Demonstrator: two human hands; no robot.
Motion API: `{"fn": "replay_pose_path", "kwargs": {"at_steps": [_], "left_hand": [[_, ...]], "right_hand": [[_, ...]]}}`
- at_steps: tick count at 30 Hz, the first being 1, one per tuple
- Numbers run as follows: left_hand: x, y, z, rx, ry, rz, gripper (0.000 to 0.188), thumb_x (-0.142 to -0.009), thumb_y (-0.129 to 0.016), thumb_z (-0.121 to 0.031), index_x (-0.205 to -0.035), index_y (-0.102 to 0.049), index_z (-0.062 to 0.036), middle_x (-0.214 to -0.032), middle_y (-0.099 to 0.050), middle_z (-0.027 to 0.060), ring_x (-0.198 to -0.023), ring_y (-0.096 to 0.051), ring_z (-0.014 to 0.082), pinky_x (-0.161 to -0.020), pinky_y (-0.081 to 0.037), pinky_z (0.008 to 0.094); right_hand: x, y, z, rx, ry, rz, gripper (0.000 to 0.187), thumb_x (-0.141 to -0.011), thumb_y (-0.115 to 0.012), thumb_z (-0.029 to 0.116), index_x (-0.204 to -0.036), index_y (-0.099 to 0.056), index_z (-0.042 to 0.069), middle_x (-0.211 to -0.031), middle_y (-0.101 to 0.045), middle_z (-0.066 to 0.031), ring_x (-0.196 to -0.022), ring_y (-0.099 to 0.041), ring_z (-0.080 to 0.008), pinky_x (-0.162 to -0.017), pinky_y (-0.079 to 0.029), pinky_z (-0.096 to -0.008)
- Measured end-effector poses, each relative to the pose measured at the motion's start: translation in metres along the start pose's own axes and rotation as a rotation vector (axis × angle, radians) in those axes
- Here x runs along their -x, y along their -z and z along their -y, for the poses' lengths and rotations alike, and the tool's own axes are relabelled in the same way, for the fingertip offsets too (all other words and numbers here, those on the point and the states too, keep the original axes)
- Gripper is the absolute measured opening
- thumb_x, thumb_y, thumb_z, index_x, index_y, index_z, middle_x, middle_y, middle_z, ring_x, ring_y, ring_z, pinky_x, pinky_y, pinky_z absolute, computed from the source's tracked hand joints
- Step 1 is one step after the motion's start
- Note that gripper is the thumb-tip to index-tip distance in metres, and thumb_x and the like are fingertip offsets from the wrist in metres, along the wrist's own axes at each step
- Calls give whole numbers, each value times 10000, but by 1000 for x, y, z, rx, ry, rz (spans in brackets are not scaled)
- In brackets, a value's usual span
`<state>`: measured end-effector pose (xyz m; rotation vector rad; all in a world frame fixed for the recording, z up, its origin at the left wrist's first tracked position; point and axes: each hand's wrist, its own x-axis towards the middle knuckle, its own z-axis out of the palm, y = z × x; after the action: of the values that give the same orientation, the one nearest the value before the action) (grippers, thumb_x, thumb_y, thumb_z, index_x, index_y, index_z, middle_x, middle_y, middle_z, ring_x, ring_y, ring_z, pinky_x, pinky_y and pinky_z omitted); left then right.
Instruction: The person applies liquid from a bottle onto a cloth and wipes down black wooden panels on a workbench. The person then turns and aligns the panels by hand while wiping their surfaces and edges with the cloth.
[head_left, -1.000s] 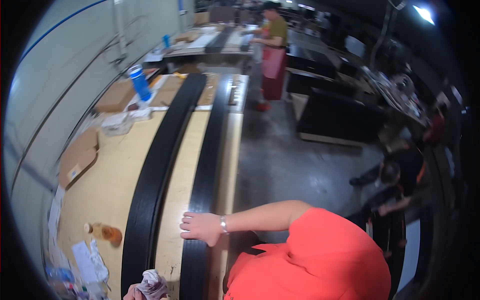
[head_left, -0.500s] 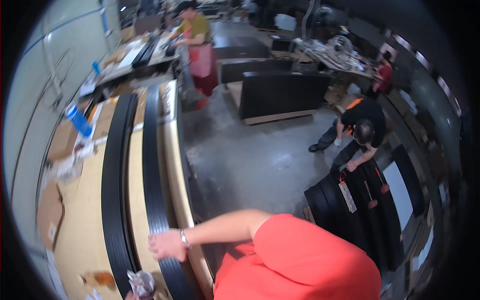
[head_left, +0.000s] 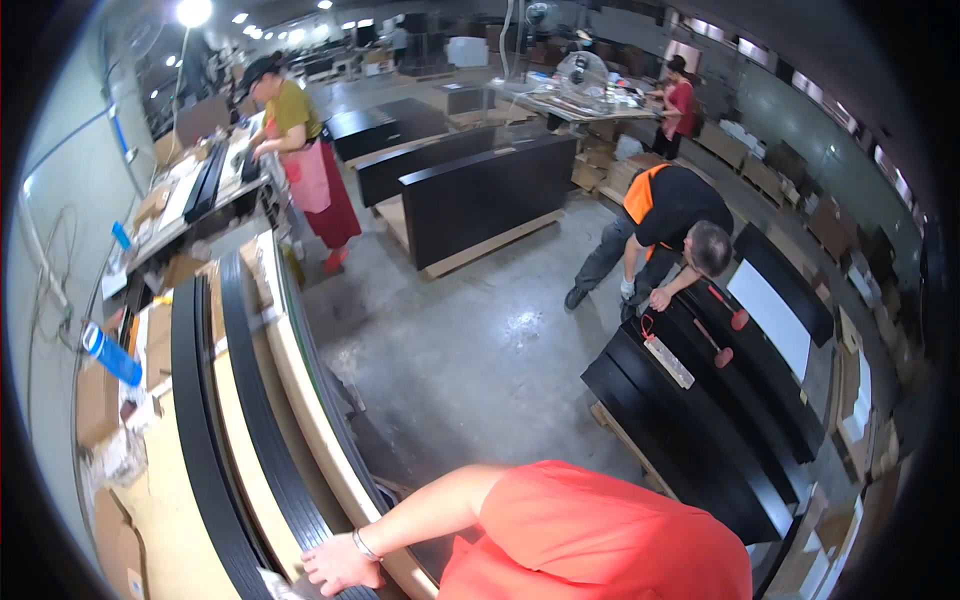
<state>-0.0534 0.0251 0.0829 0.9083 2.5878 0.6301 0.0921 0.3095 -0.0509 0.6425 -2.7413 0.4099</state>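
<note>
My right hand [head_left: 342, 565], with a bracelet on its wrist, lies across a long black grooved strip [head_left: 262, 420] on the bench at the left. Its fingers are spread and hold nothing. Parallel to it, further left, runs a second black strip [head_left: 190, 385]. A crumpled whitish wad [head_left: 276, 583], like cloth or plastic, shows at the lower edge beside my fingers. My left hand is out of the picture.
A blue bottle [head_left: 112, 355] and cardboard [head_left: 118, 540] are along the bench's left side. At the right, a co-worker [head_left: 680, 225] bends over stacked black panels [head_left: 690, 440] bearing red-headed mallets [head_left: 722, 355]. Large black panels [head_left: 490, 195] stand on the floor ahead.
The view has tilted up, so the bench and my right hand sit lower in the picture. The whitish wad, with a bit of my left hand, has mostly slipped below the edge.
</note>
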Motion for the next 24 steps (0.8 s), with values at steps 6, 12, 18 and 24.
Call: {"fn": "replay_pose_path", "kwargs": {"at_steps": [6,12,18,24], "left_hand": [[-31,-23,-8,738,-35,-135,256,-975,-612,-103,-1132,-722,66,-1174,-716,135,-1043,-669,217,-993,-481,340],[-7,-27,24,539,58,45,232,-888,-649,-71,-1041,-741,78,-1146,-728,177,-998,-690,216,-894,-513,303],[36,-52,52,-212,233,-247,150,-819,-722,-131,-936,-763,-47,-1042,-731,116,-977,-696,337,-855,-541,442],[45,-87,32,-310,-3,-106,230,-753,-820,-202,-930,-735,-82,-824,-718,119,-779,-711,335,-688,-550,435]], "right_hand": [[23,44,2,-250,-157,71,586,-518,-735,192,-1090,-655,90,-1013,-625,-198,-1005,-615,-398,-849,-531,-502],[13,56,4,-84,-102,111,433,-584,-709,154,-1003,-629,80,-938,-566,-112,-1012,-588,-308,-1077,-421,-438],[9,49,3,-69,-120,137,554,-519,-723,187,-1054,-618,92,-950,-572,-98,-992,-584,-304,-1070,-420,-415],[9,54,9,-91,-129,154,472,-570,-686,97,-1036,-619,90,-934,-546,-97,-989,-563,-299,-1099,-396,-414]]}}
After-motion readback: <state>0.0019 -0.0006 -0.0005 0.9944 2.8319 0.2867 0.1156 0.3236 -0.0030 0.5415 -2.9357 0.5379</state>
